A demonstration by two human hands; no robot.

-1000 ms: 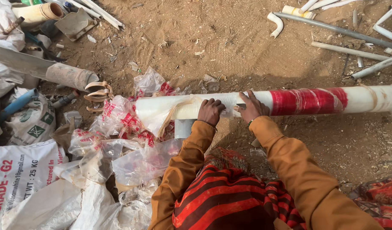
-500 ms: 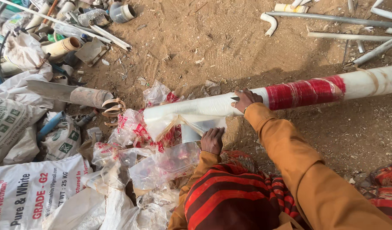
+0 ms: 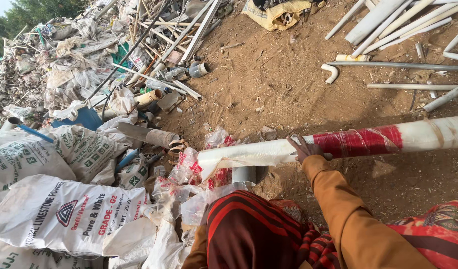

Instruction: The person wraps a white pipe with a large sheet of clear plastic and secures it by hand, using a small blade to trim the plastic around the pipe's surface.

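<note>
Noted at left: white printed sacks (image 3: 64, 214) and torn plastic wrap (image 3: 189, 174) heaped on the dirt ground (image 3: 288, 84). Left hand out of view, grip impossible to tell. Right hand (image 3: 304, 148) laid flat, not clasped, on the long white pipe (image 3: 249, 153) lying across the ground; near end apparently stripped, red wrap (image 3: 361, 141) not yet removed.

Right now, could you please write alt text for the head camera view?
A person's right hand rests on a long white pipe with a red-wrapped band, lying across sandy ground. The left hand is hidden. White sacks and scrap lie left.
</note>
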